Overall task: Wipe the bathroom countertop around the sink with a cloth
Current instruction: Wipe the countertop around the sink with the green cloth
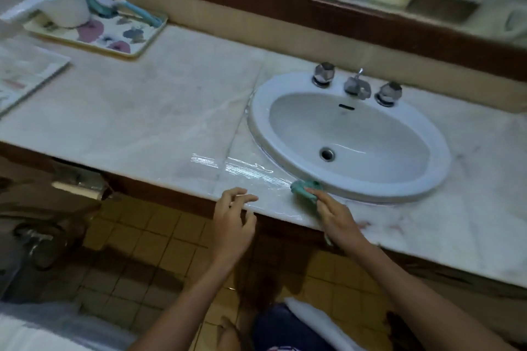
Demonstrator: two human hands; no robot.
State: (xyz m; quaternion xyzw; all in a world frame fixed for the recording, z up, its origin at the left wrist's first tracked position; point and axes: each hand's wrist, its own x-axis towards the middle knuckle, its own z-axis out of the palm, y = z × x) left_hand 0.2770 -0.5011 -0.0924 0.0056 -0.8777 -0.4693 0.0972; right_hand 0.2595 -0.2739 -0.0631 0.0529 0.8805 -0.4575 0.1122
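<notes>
At the front edge of the marble worktop, just beside the near rim of the white sink, the right hand pressed a small teal cloth flat against the stone, its grip closed on the cloth with the fingers laid over it. A wet, shiny streak ran leftward from the cloth. The left hand hung at the worktop's edge, fingers loosely spread and holding nothing. Well apart (at the far left corner) a flowered tray carried a white dipper and a blue-handled brush. Chrome taps stood behind the basin.
</notes>
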